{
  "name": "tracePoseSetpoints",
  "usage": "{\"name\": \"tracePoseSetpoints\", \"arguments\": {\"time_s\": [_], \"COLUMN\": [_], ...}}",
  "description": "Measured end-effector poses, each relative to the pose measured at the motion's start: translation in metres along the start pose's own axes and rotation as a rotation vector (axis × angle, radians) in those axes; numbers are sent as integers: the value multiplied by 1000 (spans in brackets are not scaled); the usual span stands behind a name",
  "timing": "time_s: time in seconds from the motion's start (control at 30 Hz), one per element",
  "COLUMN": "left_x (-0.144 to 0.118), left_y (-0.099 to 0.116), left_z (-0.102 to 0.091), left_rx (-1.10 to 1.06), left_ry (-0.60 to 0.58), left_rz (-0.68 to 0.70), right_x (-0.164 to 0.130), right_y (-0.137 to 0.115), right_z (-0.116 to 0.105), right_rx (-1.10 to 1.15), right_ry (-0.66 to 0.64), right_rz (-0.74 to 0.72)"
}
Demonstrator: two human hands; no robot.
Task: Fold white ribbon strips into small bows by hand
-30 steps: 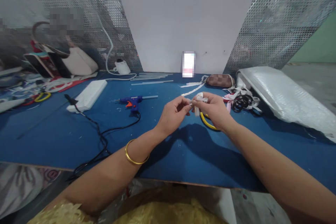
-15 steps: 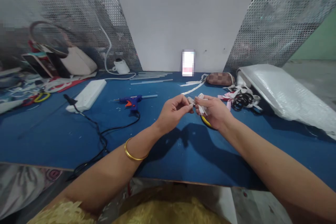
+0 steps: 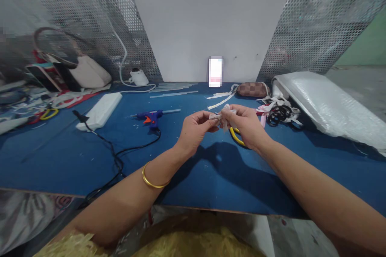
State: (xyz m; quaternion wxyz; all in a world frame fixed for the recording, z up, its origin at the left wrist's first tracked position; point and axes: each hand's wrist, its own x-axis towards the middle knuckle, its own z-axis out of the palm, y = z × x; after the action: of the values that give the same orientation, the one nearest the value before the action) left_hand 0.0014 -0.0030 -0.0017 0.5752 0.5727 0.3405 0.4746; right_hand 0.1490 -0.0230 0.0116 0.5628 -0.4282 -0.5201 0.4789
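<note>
Between my two hands is a white ribbon bow [image 3: 226, 115], held just above the blue table. My left hand [image 3: 197, 129] pinches its left end between thumb and fingers. My right hand [image 3: 243, 122] grips the bow from the right, its loops showing past the fingertips. Beneath my right hand lies a pair of yellow-handled scissors [image 3: 237, 137], partly hidden. Left of my hands, a blue glue gun [image 3: 154, 118] with an orange trigger rests on its side, a clear stick in its back end.
A white power strip [image 3: 102, 109] and black cord [image 3: 116, 156] lie left. Behind are glue sticks [image 3: 173, 94], ribbon strips [image 3: 221, 101], a lit phone [image 3: 215, 72] and a checkered pouch [image 3: 252, 89]. Right are black hair ties [image 3: 279, 116] and a plastic-wrapped package [image 3: 328, 108].
My left hand has shifted slightly left and turned. The ribbon bow has turned in my fingers, so more of its loops show. More of the scissors' yellow handle is visible.
</note>
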Motion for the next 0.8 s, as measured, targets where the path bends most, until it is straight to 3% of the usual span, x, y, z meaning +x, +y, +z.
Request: {"name": "tracePoseSetpoints", "arguments": {"time_s": [0.17,0.3,0.47,0.6,0.67,0.8], "left_x": [0,-1,1,2,0,-1], "left_y": [4,4,-2,0,3,6], "left_z": [-2,-3,-3,-4,-3,-4], "left_rx": [136,189,5,-91,-28,128], "left_ry": [19,-2,13,-44,-58,23], "left_rz": [34,46,-51,-122,-92,7], "right_x": [1,1,1,2,2,2], "right_y": [5,9,11,12,12,9], "right_z": [-1,0,1,1,1,1], "right_rx": [-66,-99,-163,-182,-208,-232], "right_ry": [27,47,10,55,74,6], "right_rz": [70,19,-145,-157,-150,-121]}}
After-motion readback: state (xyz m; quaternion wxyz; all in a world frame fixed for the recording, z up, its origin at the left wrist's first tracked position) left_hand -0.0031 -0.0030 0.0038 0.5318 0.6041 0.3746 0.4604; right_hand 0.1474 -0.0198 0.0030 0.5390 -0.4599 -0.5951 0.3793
